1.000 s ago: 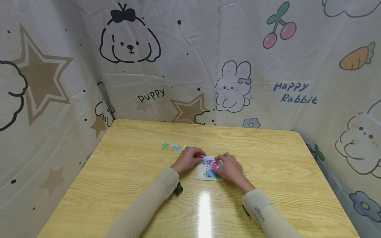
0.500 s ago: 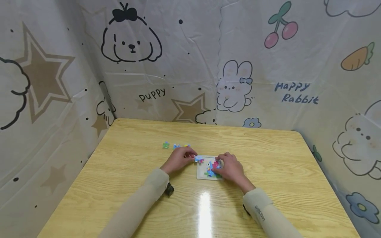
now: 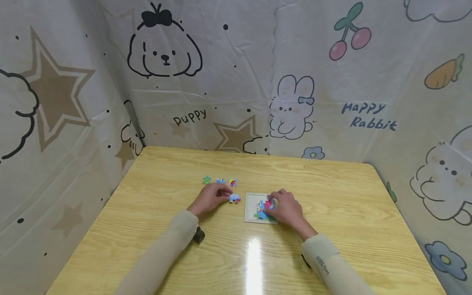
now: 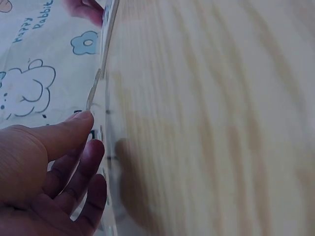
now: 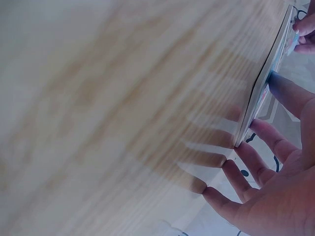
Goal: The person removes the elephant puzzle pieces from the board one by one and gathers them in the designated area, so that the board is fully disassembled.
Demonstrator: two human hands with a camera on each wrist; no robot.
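Observation:
My left hand (image 3: pixel 211 198) pinches a light-blue jigsaw piece (image 3: pixel 234 198) with pink at its right end, left of the puzzle board and close over the table. From the left wrist, that jigsaw piece (image 4: pixel 92 92) shows edge-on between thumb and fingers. The square, pale-rimmed puzzle board (image 3: pixel 249 215) lies on the table, its right side hidden by my right hand (image 3: pixel 289 209). Blue, pink and green joined pieces (image 3: pixel 261 209) fill part of it. My right hand holds the board, thumb on the pieces; in the right wrist view, its other fingertips (image 5: pixel 237 143) meet the board's edge and the table.
Beyond my left hand, three loose jigsaw pieces lie in a row: a green one (image 3: pixel 206 179), a blue one (image 3: pixel 220 181) and a yellow-and-red one (image 3: pixel 232 182). A patterned curtain (image 3: pixel 236 82) hangs behind the wooden table (image 3: pixel 332 196).
My left hand has lifted the light-blue piece off the board's top and moved left with it, baring the upper left of the board. The right hand stays in place.

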